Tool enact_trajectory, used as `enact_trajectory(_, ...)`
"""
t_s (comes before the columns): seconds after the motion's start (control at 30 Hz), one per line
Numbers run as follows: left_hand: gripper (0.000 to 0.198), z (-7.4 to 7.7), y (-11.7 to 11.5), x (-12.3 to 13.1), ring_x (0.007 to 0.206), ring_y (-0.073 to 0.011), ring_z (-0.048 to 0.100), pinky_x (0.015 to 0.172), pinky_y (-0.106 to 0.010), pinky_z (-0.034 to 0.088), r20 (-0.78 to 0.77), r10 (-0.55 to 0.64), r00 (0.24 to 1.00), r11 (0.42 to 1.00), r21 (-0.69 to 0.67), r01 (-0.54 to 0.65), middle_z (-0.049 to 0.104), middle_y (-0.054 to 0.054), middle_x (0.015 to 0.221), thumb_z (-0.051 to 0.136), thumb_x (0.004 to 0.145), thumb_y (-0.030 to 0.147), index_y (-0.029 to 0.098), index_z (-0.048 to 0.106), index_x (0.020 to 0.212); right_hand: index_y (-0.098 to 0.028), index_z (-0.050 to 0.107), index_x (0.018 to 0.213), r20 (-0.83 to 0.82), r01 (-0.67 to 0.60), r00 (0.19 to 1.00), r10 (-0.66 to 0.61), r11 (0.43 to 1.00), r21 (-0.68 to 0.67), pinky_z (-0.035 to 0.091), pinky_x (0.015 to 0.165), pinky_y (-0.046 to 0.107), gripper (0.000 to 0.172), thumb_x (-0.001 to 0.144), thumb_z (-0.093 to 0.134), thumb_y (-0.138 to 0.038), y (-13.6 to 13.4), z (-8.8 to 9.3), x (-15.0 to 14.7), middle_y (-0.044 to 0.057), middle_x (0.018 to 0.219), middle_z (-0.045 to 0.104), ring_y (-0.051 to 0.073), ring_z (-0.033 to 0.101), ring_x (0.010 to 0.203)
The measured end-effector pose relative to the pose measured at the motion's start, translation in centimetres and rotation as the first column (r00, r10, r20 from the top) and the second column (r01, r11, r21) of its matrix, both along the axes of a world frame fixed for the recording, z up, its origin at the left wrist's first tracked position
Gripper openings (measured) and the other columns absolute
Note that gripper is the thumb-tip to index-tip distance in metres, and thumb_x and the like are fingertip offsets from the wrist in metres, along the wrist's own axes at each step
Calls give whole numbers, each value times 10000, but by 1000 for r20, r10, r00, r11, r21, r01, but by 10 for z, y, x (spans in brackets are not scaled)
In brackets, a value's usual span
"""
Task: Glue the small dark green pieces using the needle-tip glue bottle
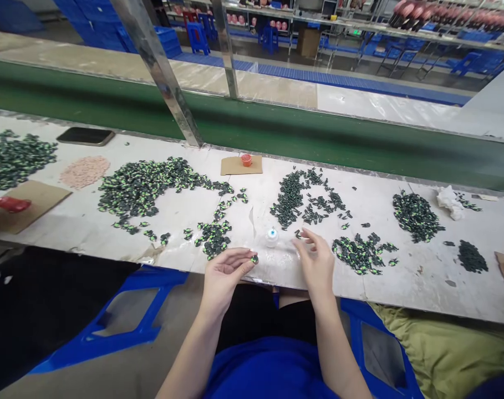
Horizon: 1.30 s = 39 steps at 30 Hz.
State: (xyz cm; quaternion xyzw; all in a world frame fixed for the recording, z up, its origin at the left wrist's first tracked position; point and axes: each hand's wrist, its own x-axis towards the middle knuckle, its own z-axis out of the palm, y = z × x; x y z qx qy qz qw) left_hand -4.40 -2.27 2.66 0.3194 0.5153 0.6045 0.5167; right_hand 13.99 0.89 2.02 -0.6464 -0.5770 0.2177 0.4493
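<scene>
My left hand (227,272) is closed, with a small black-and-green piece (254,259) pinched at the fingertips above the table's near edge. To the right, my right hand (317,259) has its thumb and forefinger around a small dark piece (298,234). Between the hands stands a small white bottle (271,237) with a blue tip. A heap of small dark pieces (288,199) lies just beyond the right hand. Black-and-green pieces (213,238) are piled beyond the left hand, and another pile of them (362,254) sits to the right of my right hand.
A larger heap of black-and-green pieces (143,185) spreads at left, near pale pink bits (85,172) and a phone-like dark slab (86,136). A red pot (246,160) stands on cardboard (230,165). Behind runs a green belt (276,130) with a metal post (162,72).
</scene>
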Motion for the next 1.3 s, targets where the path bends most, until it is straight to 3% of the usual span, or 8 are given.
enact_trajectory(0.13,372,1,0,9,620,-185,724,637,-281,625,84,-54,995,998,22,52,754,-53,703,891,484,343,151,692,733,-191,730,862,128,97,987,-92,995,-35,462,797,405,277,797,623,-438,5,-1,17,108,899,703,258,611,837)
enact_trajectory(0.27,334,9,0,17,683,-198,739,666,-265,627,-16,-71,997,995,75,72,769,-78,766,868,547,323,146,702,777,-213,728,758,146,105,984,-98,994,-39,436,771,411,189,757,660,-390,14,-10,11,101,829,683,271,564,821)
enact_trajectory(0.37,290,16,-1,20,721,-218,745,703,-300,635,-132,-2,991,994,108,17,774,-84,799,838,601,330,150,708,788,-224,703,706,64,97,993,-96,995,-18,440,776,413,152,751,655,-360,15,-9,8,87,787,684,269,562,825)
enact_trajectory(0.5,206,24,-5,24,765,-230,746,753,-332,638,-247,38,968,984,176,6,775,-69,808,794,674,324,161,725,780,-206,692,732,-206,42,977,-59,996,-84,489,695,357,169,739,675,-374,3,7,6,59,765,706,218,610,732)
enact_trajectory(0.67,119,26,-10,30,800,-201,742,784,-307,628,-323,19,946,969,237,62,775,-40,865,745,748,237,190,736,858,-205,710,741,-453,-162,886,98,981,-104,532,643,291,149,730,721,-353,-26,37,-3,33,760,720,179,655,706)
enact_trajectory(0.77,118,26,-11,32,811,-192,739,801,-302,621,-364,14,931,962,259,86,774,-34,880,725,770,217,193,735,886,-214,726,762,-456,-252,869,191,965,-76,545,649,269,101,757,708,-313,-36,47,-7,34,792,722,180,673,767)
enact_trajectory(1.0,140,24,-13,31,847,-193,733,844,-322,612,-462,5,887,953,270,135,770,-31,920,695,807,227,202,724,941,-225,744,773,-403,-292,880,250,955,-46,547,630,258,59,768,699,-263,-37,48,-6,40,792,727,176,678,759)
enact_trajectory(1.3,134,22,-12,29,798,-190,741,809,-306,621,-489,-1,872,945,284,160,776,-24,866,675,818,219,201,720,943,-210,748,760,-506,-326,834,221,936,-130,604,609,272,108,736,721,-312,-37,47,-8,41,819,760,188,718,728)
